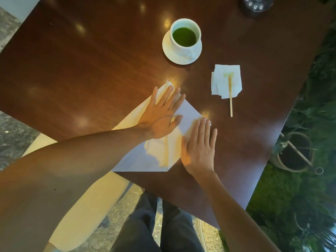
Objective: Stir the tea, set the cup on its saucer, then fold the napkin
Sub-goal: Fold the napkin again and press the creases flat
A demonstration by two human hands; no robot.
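Observation:
A white cup [183,46] of green tea stands upright on its white saucer [168,51] toward the far side of the dark wooden table [81,60]. A wooden stir stick [230,99] lies across a small stack of white paper tissues [221,82], with a green stain at its tip. A large white napkin [151,157] lies near the table's front edge, with one layer lying over another. My left hand [161,115] presses flat on its far part, fingers spread. My right hand [200,148] lies flat on its right edge.
A dark round object [256,6] sits at the table's far right corner. Potted plants [294,157] and green foliage stand beyond the table's right edge. A pale seat cushion [87,206] and my legs [154,230] show below the front edge.

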